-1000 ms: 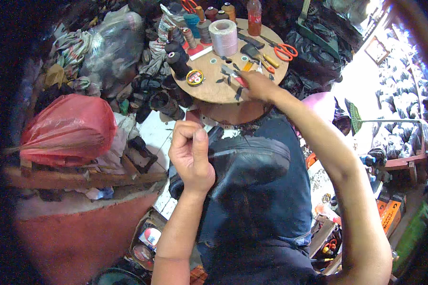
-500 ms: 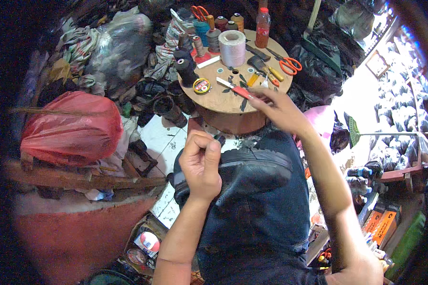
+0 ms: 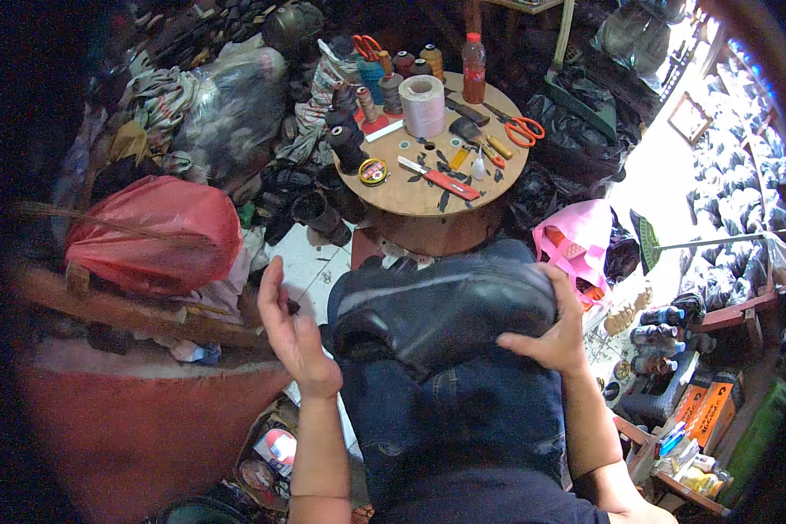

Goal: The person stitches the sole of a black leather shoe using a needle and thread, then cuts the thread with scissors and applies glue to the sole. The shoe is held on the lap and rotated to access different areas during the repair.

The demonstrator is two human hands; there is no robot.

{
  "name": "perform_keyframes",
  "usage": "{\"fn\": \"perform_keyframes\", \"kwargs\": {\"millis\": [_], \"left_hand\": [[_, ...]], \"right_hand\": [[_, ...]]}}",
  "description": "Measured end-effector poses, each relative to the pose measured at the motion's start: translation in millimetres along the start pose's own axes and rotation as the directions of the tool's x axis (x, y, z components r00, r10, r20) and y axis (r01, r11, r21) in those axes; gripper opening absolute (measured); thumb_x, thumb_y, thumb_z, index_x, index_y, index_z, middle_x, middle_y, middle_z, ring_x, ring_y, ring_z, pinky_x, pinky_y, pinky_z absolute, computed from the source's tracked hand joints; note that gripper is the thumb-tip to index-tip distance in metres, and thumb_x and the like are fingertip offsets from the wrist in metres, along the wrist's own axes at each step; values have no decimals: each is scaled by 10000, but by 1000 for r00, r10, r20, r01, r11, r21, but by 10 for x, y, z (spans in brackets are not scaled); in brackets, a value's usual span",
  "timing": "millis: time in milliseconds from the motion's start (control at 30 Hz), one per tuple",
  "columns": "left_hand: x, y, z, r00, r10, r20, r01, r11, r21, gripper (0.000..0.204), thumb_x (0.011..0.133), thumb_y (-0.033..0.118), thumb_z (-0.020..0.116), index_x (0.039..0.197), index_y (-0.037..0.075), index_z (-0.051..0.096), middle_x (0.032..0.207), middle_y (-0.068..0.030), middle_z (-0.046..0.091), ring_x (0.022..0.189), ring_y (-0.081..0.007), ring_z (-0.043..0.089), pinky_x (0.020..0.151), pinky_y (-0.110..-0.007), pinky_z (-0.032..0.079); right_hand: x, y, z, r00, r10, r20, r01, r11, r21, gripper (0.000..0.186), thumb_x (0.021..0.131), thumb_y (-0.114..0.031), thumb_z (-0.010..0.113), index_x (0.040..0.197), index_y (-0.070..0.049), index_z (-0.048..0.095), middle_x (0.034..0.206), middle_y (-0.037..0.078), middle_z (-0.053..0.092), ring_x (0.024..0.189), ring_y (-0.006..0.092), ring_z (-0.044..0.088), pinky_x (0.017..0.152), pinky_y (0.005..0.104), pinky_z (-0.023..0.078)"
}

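A black leather shoe (image 3: 445, 319) lies sideways across my lap, its toe to the right and its opening to the left. My right hand (image 3: 555, 327) grips the toe end, thumb on the near side and fingers over the far side. To the left of the shoe, my left hand (image 3: 301, 341) is raised and open, its fingers stretched and apart from the shoe. On the round wooden table (image 3: 393, 194) ahead lies a knife (image 3: 450, 183) with a red handle and a pale blade. Small dark scraps are scattered around it.
The table also bears a big spool of pale thread (image 3: 424, 105), orange-handled scissors (image 3: 524, 131), a round yellow tin (image 3: 372, 171) and a bottle of reddish liquid (image 3: 473, 70). A red plastic bag (image 3: 157, 236) sits at left, a pink bag (image 3: 576, 231) right of the table.
My right hand has left the knife on the table and come back to the shoe's toe. My left hand has opened and moved left. The shoe has been turned on my lap.
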State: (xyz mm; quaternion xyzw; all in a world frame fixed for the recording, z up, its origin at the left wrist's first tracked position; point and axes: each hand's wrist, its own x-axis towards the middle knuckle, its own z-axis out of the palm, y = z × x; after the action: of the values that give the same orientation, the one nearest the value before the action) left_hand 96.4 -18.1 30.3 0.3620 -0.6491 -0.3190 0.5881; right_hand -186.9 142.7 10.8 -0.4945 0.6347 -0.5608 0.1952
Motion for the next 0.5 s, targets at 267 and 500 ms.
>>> {"fn": "perform_keyframes", "kwargs": {"millis": [267, 500], "left_hand": [[-1194, -164, -483, 793, -356, 495, 376, 925, 63, 446, 1067, 423, 572, 1170, -9, 616, 874, -75, 652, 813, -163, 602, 799, -345, 491], [-1432, -1486, -1768, 900, -257, -353, 422, 719, 553, 372, 1108, 215, 491, 841, -33, 564, 781, -114, 602, 741, -201, 535, 710, -372, 451]], "right_hand": [[50, -101, -76, 993, 50, -106, -27, 978, 206, 1074, 571, -352, 1028, 1423, 36, 501, 1310, 152, 640, 1248, 259, 614, 1127, 396, 448], [163, -213, -283, 981, 88, -175, -36, 960, 277, 1073, 576, -321, 1027, 1431, 55, 497, 1310, 140, 649, 1207, 246, 640, 1105, 385, 464]]}}
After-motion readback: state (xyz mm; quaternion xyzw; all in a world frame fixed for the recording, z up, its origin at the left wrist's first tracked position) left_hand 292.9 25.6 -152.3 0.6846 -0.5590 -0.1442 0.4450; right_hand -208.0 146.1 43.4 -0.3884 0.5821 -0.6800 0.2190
